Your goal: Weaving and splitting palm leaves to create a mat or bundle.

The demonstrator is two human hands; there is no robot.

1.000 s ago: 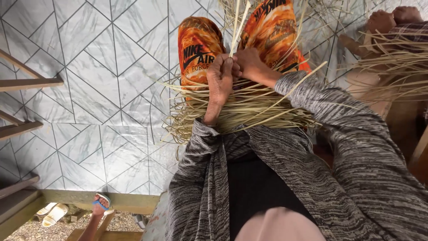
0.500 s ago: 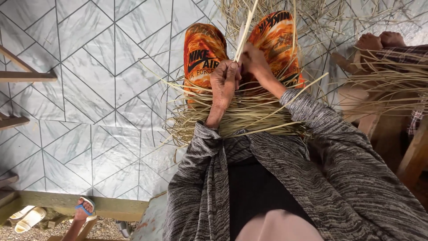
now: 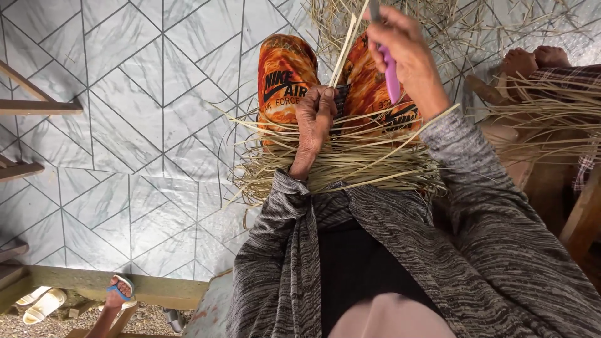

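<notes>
My left hand (image 3: 313, 122) pinches the lower end of a pale reed strip (image 3: 345, 47) that runs up and away from it. A bundle of dry reed strips (image 3: 341, 166) lies across my lap, over orange patterned trousers (image 3: 282, 75). My right hand (image 3: 407, 56) is raised above the right knee, closed on a knife with a purple handle (image 3: 390, 74). The knife's blade points up beside the held strip.
Pale tiled floor (image 3: 138, 112) with diamond lines spreads to the left. Loose reed scraps (image 3: 451, 25) litter the floor ahead. Another person's feet (image 3: 532, 59) and a second reed bundle (image 3: 551, 106) are at the right. Wooden steps (image 3: 37, 106) and a sandalled foot (image 3: 119, 291) are at left.
My right hand has lifted away from my left hand, up and to the right, and the purple-handled knife now shows. My left hand keeps its pinch on the strip.
</notes>
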